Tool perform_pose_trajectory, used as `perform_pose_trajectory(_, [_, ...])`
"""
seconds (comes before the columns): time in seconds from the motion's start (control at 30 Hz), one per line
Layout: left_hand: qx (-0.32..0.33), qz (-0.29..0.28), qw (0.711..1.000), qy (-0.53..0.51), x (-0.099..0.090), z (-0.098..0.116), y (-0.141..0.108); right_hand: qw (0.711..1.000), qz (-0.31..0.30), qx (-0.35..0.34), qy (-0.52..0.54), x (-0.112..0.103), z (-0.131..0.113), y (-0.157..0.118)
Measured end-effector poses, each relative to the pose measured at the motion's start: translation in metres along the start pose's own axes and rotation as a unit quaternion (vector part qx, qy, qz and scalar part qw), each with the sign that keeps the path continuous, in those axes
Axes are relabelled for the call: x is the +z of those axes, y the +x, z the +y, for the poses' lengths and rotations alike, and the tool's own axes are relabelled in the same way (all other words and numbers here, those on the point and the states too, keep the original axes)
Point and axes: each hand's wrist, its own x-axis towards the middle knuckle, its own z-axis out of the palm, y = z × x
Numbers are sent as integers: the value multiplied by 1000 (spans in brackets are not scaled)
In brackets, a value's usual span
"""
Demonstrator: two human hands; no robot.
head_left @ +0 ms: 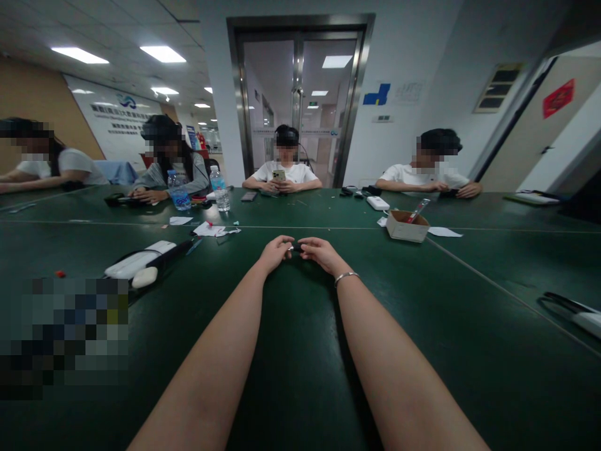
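Above the green tabletop, out in front of me, both hands meet around a small black object with a silver end (297, 248). Its exact kind is too small to make out. My left hand (276, 254) pinches the silver end with its fingertips. The black end sits between the fingers of my right hand (322, 255), whose wrist wears a metal bangle (346, 277). Part of the object is covered by the fingers.
Left of my arms lie a white device with a black cable (141, 260) and paper scraps (210, 230). Two water bottles (220, 189) stand farther back. A small cardboard box (406, 227) sits to the right. Several people sit around the green table (291, 351).
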Motion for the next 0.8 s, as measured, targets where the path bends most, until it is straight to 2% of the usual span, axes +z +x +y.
perform_pose_trajectory(0.8, [-4, 2, 1000, -5, -1, 1, 0, 999, 25, 17, 18, 1, -2, -1])
